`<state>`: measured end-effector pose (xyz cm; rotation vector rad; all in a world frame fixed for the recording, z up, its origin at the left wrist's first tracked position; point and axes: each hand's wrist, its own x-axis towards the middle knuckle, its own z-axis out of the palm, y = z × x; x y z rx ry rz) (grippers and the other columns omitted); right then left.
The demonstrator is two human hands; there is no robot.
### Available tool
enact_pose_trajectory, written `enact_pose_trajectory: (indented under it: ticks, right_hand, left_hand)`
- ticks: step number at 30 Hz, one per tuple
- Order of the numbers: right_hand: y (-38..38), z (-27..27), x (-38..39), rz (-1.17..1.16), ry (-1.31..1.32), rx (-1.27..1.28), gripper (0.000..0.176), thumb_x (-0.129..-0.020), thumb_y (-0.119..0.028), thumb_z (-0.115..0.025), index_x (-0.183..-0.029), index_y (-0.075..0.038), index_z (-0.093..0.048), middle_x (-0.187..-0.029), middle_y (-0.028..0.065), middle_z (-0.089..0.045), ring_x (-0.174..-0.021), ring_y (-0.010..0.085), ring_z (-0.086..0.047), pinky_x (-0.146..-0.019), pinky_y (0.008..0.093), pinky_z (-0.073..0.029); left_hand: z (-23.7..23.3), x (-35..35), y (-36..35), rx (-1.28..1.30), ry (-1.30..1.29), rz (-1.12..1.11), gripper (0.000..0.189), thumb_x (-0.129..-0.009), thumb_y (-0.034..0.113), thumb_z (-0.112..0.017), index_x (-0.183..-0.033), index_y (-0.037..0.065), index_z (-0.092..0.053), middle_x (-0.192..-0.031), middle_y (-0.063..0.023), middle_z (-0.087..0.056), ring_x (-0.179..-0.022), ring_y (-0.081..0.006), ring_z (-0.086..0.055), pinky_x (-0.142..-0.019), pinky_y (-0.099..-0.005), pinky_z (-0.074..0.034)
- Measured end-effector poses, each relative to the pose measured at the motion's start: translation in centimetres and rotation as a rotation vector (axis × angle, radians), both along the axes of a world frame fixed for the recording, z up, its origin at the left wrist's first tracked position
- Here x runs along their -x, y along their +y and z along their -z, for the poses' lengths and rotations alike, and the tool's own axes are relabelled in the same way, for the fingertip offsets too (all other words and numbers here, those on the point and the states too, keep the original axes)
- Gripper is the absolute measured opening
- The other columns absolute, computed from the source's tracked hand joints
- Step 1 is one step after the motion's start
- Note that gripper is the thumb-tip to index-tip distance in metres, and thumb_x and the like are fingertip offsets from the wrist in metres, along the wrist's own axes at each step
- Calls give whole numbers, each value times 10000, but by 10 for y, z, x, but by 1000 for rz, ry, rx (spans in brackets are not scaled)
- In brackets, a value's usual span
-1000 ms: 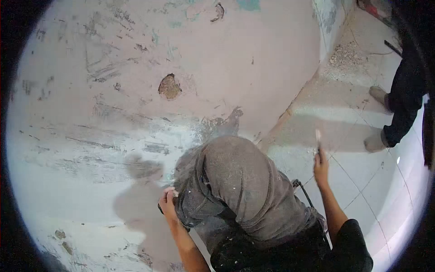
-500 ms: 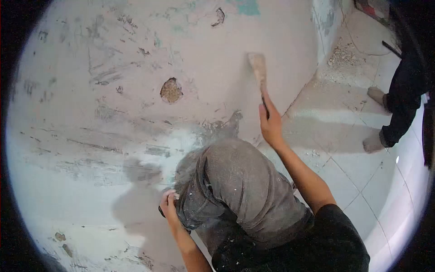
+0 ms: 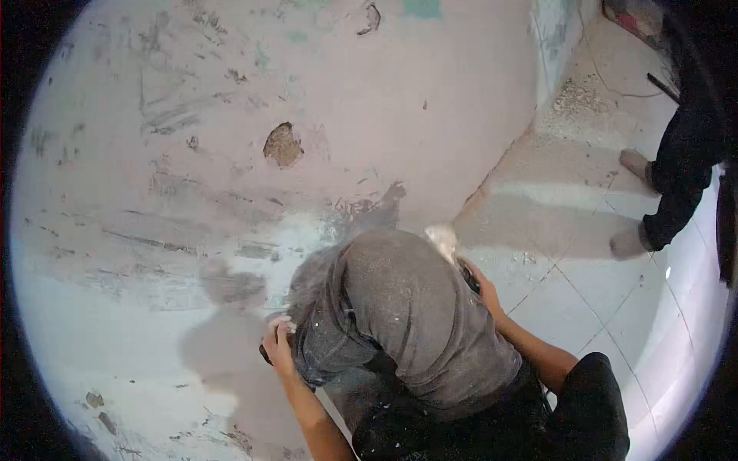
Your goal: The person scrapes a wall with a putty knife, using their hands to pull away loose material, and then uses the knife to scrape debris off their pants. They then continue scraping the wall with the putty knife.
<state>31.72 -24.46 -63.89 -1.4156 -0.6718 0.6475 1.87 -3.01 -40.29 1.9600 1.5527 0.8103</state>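
Note:
My right hand (image 3: 483, 289) is closed around the dark handle of a putty knife (image 3: 442, 240). Its pale, dusty blade shows just past my bent, dusty knee, slightly blurred. On the other side of my legs, my left hand (image 3: 280, 347) has its fingers curled near the wall. A dark object and a small whitish bit show at those fingers, but I cannot make out their kind. In front of me is the scuffed, plastered wall (image 3: 430, 154), with a rough hole (image 3: 284, 145) in its surface.
Pale floor tiles (image 3: 592, 307) lie to the right, with crumbled debris (image 3: 580, 98) scattered near the wall's foot. Another person's bare foot (image 3: 630, 242) and dark trousers (image 3: 688, 154) are at the right. A thin cable (image 3: 603, 77) runs across the floor.
My right hand has drawn the putty knife down from the wall to beside my knee. My left hand stays nearly in place; the view has shifted slightly.

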Motion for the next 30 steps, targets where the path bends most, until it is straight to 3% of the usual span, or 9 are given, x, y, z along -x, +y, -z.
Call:
enact_pose_trajectory:
  ticks: [3, 4, 7, 8, 21, 23, 24, 27, 30]
  right_hand:
    - [-17, 20, 13, -125, 272, 242, 623, -916, -108, -629, -1470, -154, -348, -1209, 212, -615, -1092, 264, -621, -899, 355, -479]
    - [-17, 58, 27, -54, 253, 221, 672, -883, -192, -691, -1461, -115, -358, -1090, 181, -665, -968, 263, -650, -828, 365, -488]
    - [-4, 145, 56, 82, 303, 104, 693, -860, -274, -707, -1437, -71, -382, -1003, 164, -687, -902, 268, -653, -797, 376, -483]
    - [-12, 93, 36, -51, 300, 325, 691, -852, -318, -694, -1414, -41, -401, -1037, 178, -683, -921, 263, -652, -796, 359, -485]
    - [-1, -7, -25, -173, 75, 193, 599, -857, -278, -664, -1364, -34, -458, -1029, 180, -686, -921, 253, -656, -787, 346, -484]
    - [0, -38, -43, -170, 164, 237, 484, -872, -209, -627, -1305, -25, -514, -1019, 172, -685, -921, 218, -651, -787, 325, -487]
    - [3, -40, -46, -139, 129, 197, 384, -888, -158, -596, -1244, -18, -562, -1008, 155, -682, -908, 190, -640, -784, 317, -496]
    - [10, -22, -47, -106, 73, 30, 368, -886, -126, -591, -1238, -20, -573, -1035, 147, -683, -943, 174, -629, -791, 320, -503]
    - [7, -29, -41, -97, 281, 224, 366, -887, -128, -591, -1227, 6, -578, -1061, 150, -678, -1007, 188, -626, -825, 326, -495]
  left_hand:
    - [5, 3, 1, -83, -11, 94, 158, -950, 128, -559, -957, 7, -660, -783, -47, -636, -726, -119, -575, -696, -244, -451]
    - [6, 5, 3, -71, -18, 84, 161, -949, 123, -551, -956, 4, -659, -784, -47, -636, -729, -117, -575, -696, -247, -454]
    - [6, 3, 2, -41, -60, 78, 154, -948, 104, -540, -954, 7, -659, -783, -45, -634, -735, -114, -571, -702, -245, -450]
    - [3, -3, -1, -45, -65, 73, 154, -948, 104, -540, -954, 7, -659, -783, -45, -634, -735, -114, -571, -702, -245, -450]
    - [1, -11, -6, -52, -145, 173, 176, -969, 127, -532, -946, -4, -648, -780, -20, -621, -738, -89, -547, -707, -239, -434]
    - [-1, -11, -9, -42, -113, 135, 197, -977, 149, -530, -948, -8, -645, -781, -25, -626, -740, -93, -551, -709, -242, -438]
    - [0, -10, -9, -41, -117, 111, 200, -978, 151, -530, -948, -11, -644, -783, -30, -628, -741, -94, -553, -711, -244, -439]
    - [1, -11, -9, -42, -137, 90, 199, -977, 149, -531, -951, -12, -645, -784, -36, -631, -745, -98, -556, -713, -246, -441]
    - [1, -9, -8, -48, -151, 95, 190, -975, 141, -531, -956, -9, -647, -781, -37, -632, -746, -99, -558, -713, -247, -442]
